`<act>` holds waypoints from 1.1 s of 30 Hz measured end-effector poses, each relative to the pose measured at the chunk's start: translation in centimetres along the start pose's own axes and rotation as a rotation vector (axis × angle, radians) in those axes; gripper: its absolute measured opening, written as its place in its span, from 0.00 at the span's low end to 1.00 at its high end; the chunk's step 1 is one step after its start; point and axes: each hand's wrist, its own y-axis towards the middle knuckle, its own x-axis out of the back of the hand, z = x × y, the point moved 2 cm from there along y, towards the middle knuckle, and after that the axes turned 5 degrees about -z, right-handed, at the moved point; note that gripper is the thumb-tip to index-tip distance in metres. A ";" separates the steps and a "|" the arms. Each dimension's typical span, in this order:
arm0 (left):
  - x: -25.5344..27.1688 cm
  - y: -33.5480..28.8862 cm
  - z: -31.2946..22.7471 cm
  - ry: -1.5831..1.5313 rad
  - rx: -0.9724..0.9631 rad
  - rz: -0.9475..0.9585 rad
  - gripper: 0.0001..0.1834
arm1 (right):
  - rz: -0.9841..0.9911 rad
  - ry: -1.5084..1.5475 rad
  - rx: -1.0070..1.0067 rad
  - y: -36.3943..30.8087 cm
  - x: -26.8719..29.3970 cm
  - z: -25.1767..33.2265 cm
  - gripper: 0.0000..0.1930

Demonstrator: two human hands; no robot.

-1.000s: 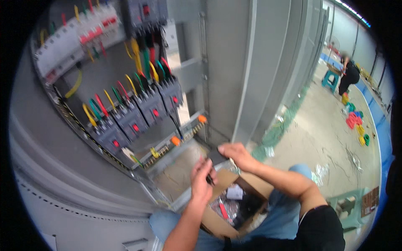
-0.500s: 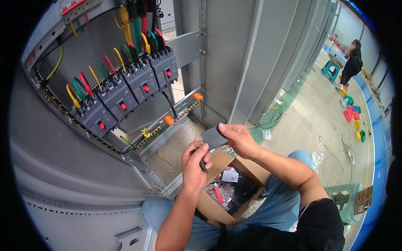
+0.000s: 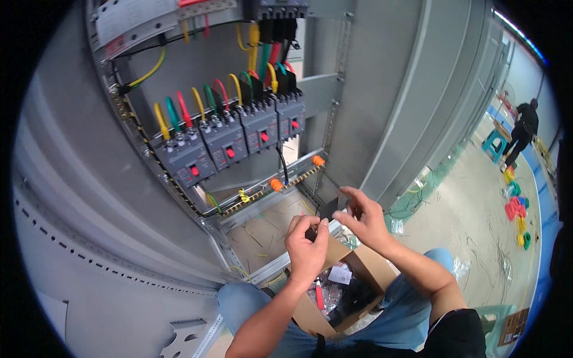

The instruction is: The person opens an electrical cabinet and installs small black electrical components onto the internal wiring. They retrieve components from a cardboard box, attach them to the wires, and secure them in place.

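My left hand (image 3: 307, 246) is raised over the cardboard box, fingers curled and thumb against the index finger, closed on a thin dark plate (image 3: 327, 209). Much of that plate is hidden by the fingers. Close on its right is my right hand (image 3: 367, 222), with thumb and index finger spread apart and nothing visible between them. Below both hands the open cardboard box (image 3: 375, 267) sits between my knees. It holds clear plastic bags of small parts, a white label (image 3: 340, 275), a red-handled item (image 3: 320, 295) and black pieces (image 3: 360, 296).
Ahead on the left, a grey cabinet carries a row of breakers (image 3: 230, 149) with yellow, green and red wires. Orange insulators (image 3: 276, 185) sit on its lower rail. Wire scraps litter the floor. A person (image 3: 524, 132) stands far right near a teal stool (image 3: 495, 144).
My right fingers have come off the dark plate and spread apart. The view has shifted, so the cabinet and box sit further right. The distant person has turned and moved.
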 end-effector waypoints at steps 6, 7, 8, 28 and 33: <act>1.0 0.5 -2.0 0.100 -0.257 -0.104 0.07 | 0.179 0.123 0.166 1.3 -2.8 4.0 0.30; 1.3 0.8 -2.1 0.094 -0.279 -0.126 0.07 | 0.159 0.172 0.178 1.8 -3.3 4.2 0.28; 1.7 1.3 -2.3 0.087 -0.302 -0.143 0.08 | 0.136 0.221 0.189 2.4 -4.1 4.3 0.25; 3.2 3.4 0.4 -0.872 0.645 -0.181 0.07 | -0.346 0.041 0.901 16.2 -13.0 16.7 0.17; 3.2 3.1 0.5 -0.861 0.653 -0.138 0.08 | -0.337 0.002 0.916 16.4 -13.0 17.3 0.18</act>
